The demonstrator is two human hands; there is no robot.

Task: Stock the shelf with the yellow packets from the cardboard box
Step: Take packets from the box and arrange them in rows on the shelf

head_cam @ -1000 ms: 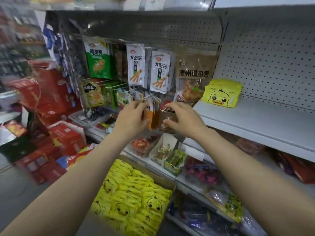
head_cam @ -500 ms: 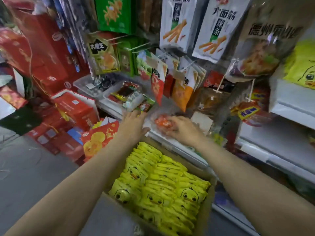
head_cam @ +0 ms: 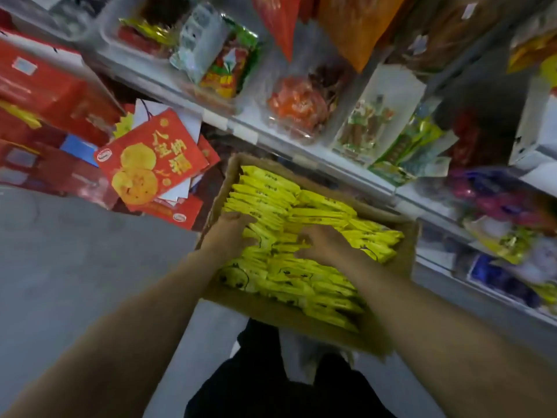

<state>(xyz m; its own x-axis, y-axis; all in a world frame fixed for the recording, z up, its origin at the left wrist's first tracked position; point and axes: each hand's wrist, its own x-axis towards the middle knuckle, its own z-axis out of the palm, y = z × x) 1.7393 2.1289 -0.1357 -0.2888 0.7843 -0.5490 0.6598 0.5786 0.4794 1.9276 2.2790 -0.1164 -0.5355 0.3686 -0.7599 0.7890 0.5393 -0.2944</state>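
An open cardboard box (head_cam: 265, 312) stands on the floor below me, full of yellow packets (head_cam: 319, 206) with a duck face, packed on edge in rows. Both my hands are down inside it. My left hand (head_cam: 232, 236) digs into the rows near the box's left wall, its fingers curled round some packets. To its right, my right hand (head_cam: 327, 244) lies on the middle rows, fingers bent over the packet tops. The picture is blurred. The shelf that holds the yellow packets is out of view.
Behind the box runs a low white shelf edge (head_cam: 301, 146) with trays of snack bags (head_cam: 298, 107). Red gift boxes (head_cam: 150, 158) are piled at the left. Grey floor (head_cam: 75, 267) lies to my left. My dark trouser legs (head_cam: 271, 387) are under the box's near side.
Both hands dropped from the hanging snacks at shelf height down into the cardboard box and onto the yellow packets. The view tilted down with them.
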